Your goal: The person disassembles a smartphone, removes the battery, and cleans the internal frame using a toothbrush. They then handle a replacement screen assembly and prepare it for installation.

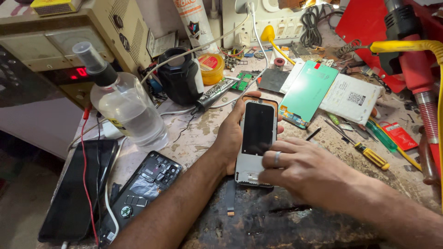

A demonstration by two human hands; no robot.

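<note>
Both forearms ran off the bottom edge. Left hand [229,138] clasped the phone frame [256,140] above the bench [203,133]; right hand [295,168], fingers flat, hid its lower end.

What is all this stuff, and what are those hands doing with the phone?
You are looking down through a camera worn on a person's head, so these are that person's own two hands over a messy work table. The left hand holds a phone frame with a dark screen part in it. The right hand, wearing a ring, presses its fingers on the lower end. Nearby lie an opened phone showing its insides, a clear bottle of liquid, a green-backed screen panel, and a yellow-handled screwdriver.
</note>
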